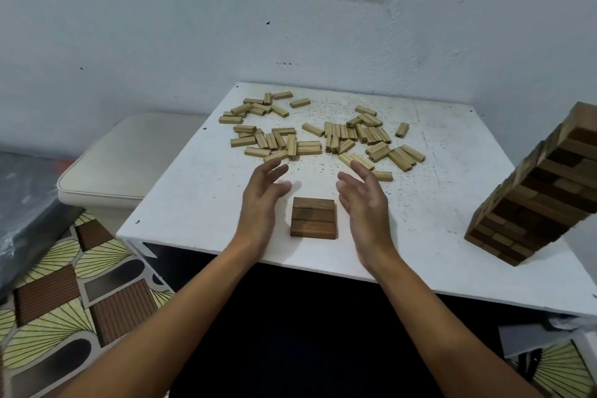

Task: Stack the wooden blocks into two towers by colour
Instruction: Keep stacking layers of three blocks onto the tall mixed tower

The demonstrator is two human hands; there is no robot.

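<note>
A white counter, its surface flecked with dark specks, carries all the wooden blocks. Near the front edge lies a layer of three dark brown blocks, set side by side with long faces touching to form a flat square. The left hand is positioned just left of this layer and the right hand just right of it, palms turned inward toward each other. Neither hand touches the layer; a gap of bare counter shows on both sides. The grip of each hand is released: fingers are extended and slightly spread, holding nothing. Farther back, the light-coloured blocks lie loose in two scattered groups: a left group and a right group, most of them flat, some overlapping, several showing small dark printed numbers on their ends. One single light block lies apart, just beyond the right hand's fingertips. At the right edge of the counter stands a tall tower of dark brown blocks, built in crossed layers; it runs out of view at the right. To the left of the counter sits a cream cushioned seat against the pale wall. The floor below shows a patterned covering in brown and yellow.
</note>
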